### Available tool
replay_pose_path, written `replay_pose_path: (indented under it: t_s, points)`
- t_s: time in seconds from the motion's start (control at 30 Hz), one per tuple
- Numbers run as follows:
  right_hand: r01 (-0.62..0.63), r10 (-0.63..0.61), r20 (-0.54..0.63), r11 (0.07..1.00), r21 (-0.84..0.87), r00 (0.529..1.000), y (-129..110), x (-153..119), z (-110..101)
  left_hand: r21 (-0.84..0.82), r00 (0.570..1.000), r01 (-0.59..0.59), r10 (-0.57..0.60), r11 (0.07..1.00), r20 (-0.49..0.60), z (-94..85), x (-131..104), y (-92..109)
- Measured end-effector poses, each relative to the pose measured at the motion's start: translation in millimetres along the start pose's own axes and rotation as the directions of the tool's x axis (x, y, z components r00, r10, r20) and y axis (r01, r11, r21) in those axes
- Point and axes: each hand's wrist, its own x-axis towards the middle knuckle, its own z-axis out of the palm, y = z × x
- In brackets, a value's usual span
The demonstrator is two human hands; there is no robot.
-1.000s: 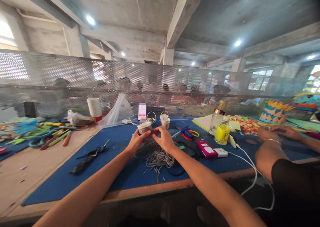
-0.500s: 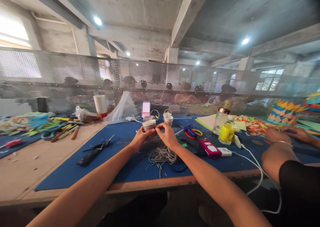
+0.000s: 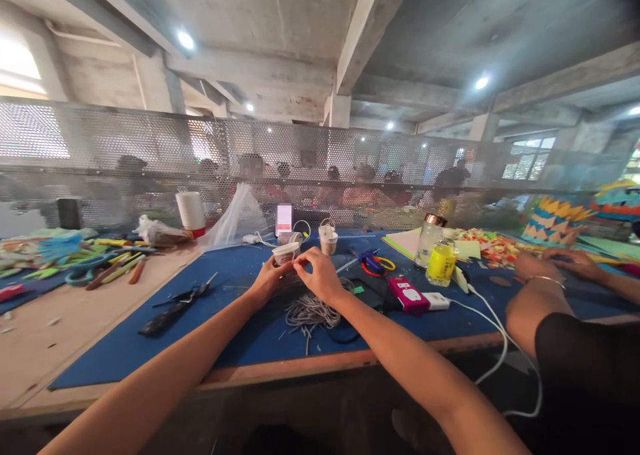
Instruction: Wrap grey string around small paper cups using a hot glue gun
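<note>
My left hand (image 3: 266, 281) is closed round a small paper cup (image 3: 287, 249) with a white rim, holding it upright just over the blue mat. Beside the cup's right side, my right hand (image 3: 320, 275) has thumb and forefinger pinched together; whatever lies between them is too small to make out. A heap of grey cord (image 3: 313, 311) lies on the mat below my right hand. Behind my hands stands a second small cup (image 3: 328, 240) with a loop handle. A roll (image 3: 290, 239) is partly hidden behind the held cup.
Black-handled scissors (image 3: 175, 305) lie left on the blue mat (image 3: 115, 348). Blue pliers (image 3: 367, 260), a magenta box (image 3: 409, 295), a yellow-labelled bottle (image 3: 442, 263) and a glass jar (image 3: 429, 241) sit to the right. A phone (image 3: 285, 220) stands behind. A co-worker's arm (image 3: 537, 295) works at far right.
The view has swung slightly to the right, so everything sits further left. My left hand keeps the cup, and my right fingers stay pinched by its side with a small shift.
</note>
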Motion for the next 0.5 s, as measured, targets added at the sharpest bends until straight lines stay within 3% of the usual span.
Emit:
replay_pose_path:
  t_s: [0.2,0.33,0.4,0.5]
  points:
    - [0.126,-0.121,0.065,0.989,-0.077,0.991,-5,-3,-1,0.007,0.998,-0.007,0.008,1.0,-0.066,0.2,1,2]
    - [0.221,-0.216,0.092,0.974,-0.043,0.972,-10,-4,-7,0.006,0.997,-0.012,0.012,1.0,-0.081,2.4,0,4]
    - [0.197,-0.194,0.079,0.98,-0.03,0.978,-11,-1,-13,-0.03,0.998,-0.012,0.01,0.999,-0.066,4.2,-2,6]
    - [0.047,-0.042,0.057,0.994,-0.097,0.998,-3,9,-30,-0.073,1.0,-0.005,0.005,0.997,-0.003,7.3,-6,10]
